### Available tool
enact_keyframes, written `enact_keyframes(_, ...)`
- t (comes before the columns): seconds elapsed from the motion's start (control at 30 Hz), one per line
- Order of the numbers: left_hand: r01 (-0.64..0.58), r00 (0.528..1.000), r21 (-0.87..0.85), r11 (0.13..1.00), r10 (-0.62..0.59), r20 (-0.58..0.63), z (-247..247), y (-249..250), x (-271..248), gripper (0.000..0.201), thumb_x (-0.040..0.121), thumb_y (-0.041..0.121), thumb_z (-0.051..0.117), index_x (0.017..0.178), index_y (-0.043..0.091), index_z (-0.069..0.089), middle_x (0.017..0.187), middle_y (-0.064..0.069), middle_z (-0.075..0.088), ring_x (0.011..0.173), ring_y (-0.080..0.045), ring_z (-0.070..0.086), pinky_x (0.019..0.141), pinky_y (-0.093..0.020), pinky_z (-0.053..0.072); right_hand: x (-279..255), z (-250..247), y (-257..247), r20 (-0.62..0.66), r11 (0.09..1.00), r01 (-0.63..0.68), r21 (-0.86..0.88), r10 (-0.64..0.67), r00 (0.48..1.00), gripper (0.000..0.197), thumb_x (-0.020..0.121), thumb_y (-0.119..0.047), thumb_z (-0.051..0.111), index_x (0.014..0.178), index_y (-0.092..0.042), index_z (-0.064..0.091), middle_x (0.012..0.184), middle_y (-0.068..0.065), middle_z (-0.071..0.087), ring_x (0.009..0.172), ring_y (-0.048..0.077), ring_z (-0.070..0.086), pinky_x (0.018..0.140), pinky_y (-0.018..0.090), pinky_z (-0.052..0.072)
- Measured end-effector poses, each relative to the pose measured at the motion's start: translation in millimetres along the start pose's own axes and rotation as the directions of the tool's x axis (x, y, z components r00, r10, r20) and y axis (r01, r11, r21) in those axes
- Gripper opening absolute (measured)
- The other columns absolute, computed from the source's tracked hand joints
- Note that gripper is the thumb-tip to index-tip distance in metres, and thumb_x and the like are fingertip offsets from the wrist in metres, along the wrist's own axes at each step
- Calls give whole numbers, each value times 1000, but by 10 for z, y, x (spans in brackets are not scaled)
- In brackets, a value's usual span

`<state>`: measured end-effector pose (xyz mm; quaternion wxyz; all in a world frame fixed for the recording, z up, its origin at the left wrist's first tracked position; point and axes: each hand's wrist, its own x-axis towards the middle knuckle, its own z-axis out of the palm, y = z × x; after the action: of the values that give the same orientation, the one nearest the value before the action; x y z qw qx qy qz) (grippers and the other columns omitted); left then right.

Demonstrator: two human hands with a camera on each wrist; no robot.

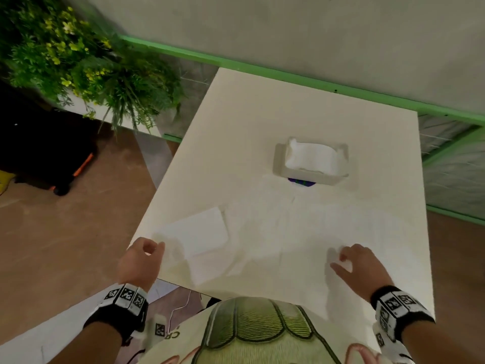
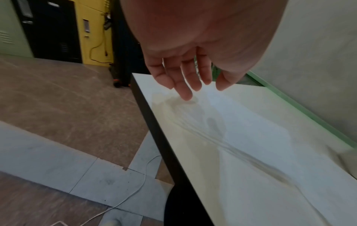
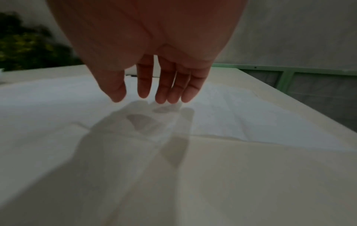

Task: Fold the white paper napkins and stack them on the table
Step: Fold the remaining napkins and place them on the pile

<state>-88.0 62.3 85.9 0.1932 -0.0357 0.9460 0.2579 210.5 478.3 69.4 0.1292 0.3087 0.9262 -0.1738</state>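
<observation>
A white table (image 1: 249, 114) carries an open pack of white napkins (image 1: 312, 160) at its far middle. A folded napkin stack (image 1: 202, 232) lies near the front left. An unfolded napkin (image 1: 283, 232) is spread flat in front of me, its creases faint; it also shows in the right wrist view (image 3: 222, 110). My left hand (image 1: 147, 252) hovers at the table's front left corner beside the stack, fingers (image 2: 185, 82) relaxed and holding nothing. My right hand (image 1: 349, 258) hangs just above the spread napkin's near right part, fingers (image 3: 162, 94) loose and empty.
A leafy plant (image 1: 78, 56) stands off the table's left. A green rail (image 1: 288, 74) runs along the wall behind. A black case (image 1: 47, 153) sits on the brown floor to the left. A white cable (image 2: 142, 180) lies on the floor below the table's edge.
</observation>
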Motion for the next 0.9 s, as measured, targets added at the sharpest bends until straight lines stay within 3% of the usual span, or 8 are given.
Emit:
enact_keyframes(0.17, -196, 979, -18, 980, 197, 61, 394, 340, -380, 14, 94, 29, 67, 82, 26, 61, 84, 12, 67, 77, -11, 63, 76, -34, 47, -247, 179, 232, -54, 990, 143, -18, -144, 988, 42, 69, -50, 85, 94, -21, 68, 103, 0, 62, 91, 24, 57, 76, 39, 53)
enact_keyframes(0.33, -336, 929, 41, 941, 324, 178, 727, 553, -739, 15, 92, 28, 70, 80, 29, 61, 80, 15, 68, 72, -5, 64, 70, -29, 47, -334, 280, 192, -12, 955, 289, -71, -290, 957, 51, 71, -50, 81, 111, -22, 67, 119, 5, 60, 104, 29, 59, 83, 44, 55)
enact_keyframes(0.5, -365, 912, 70, 929, 341, 227, 916, 654, -1031, 16, 91, 30, 71, 78, 30, 61, 77, 15, 68, 69, -4, 64, 71, -31, 53, -188, 307, 74, 68, 948, 310, -64, -306, 950, 51, 84, -44, 71, 126, -19, 62, 135, 5, 53, 122, 29, 52, 96, 43, 48)
enact_keyframes(0.57, -372, 909, 67, 926, 349, 227, 947, 671, -1115, 16, 90, 30, 71, 77, 30, 62, 75, 15, 68, 67, -1, 64, 67, -26, 51, -148, 314, 26, 37, 946, 316, -68, -314, 949, 40, 85, -38, 71, 119, -16, 66, 129, 6, 56, 115, 30, 56, 89, 43, 52)
enact_keyframes(0.67, -381, 906, 59, 923, 359, 225, 967, 695, -1226, 17, 90, 29, 71, 77, 31, 62, 73, 15, 68, 65, 0, 63, 62, -20, 45, -132, 339, 38, -1, 933, 339, -120, -342, 940, 27, 71, -25, 83, 93, -14, 72, 108, 9, 65, 89, 31, 65, 65, 39, 57)
enact_keyframes(0.73, -372, 909, 47, 927, 353, 222, 970, 684, -1284, 17, 91, 29, 71, 77, 31, 61, 73, 14, 68, 64, 0, 63, 61, -20, 45, -125, 353, 55, -15, 924, 350, -156, -356, 934, 27, 61, -16, 88, 83, -15, 72, 101, 9, 67, 80, 29, 66, 56, 35, 56)
enact_keyframes(0.8, -362, 914, 34, 932, 347, 209, 974, 652, -1338, 18, 91, 28, 71, 76, 31, 61, 73, 14, 68, 64, 2, 63, 60, -20, 45, -107, 349, 71, -23, 917, 357, -180, -367, 930, 26, 59, -11, 87, 79, -17, 72, 98, 7, 67, 78, 27, 65, 55, 34, 54)
enact_keyframes(0.9, -348, 921, 15, 937, 339, 191, 984, 593, -1410, 18, 90, 28, 71, 76, 30, 61, 71, 13, 67, 66, 2, 62, 59, -19, 44, -106, 309, 85, -42, 921, 367, -131, -375, 926, 15, 75, -14, 78, 88, -17, 71, 104, 5, 66, 89, 28, 64, 69, 37, 54)
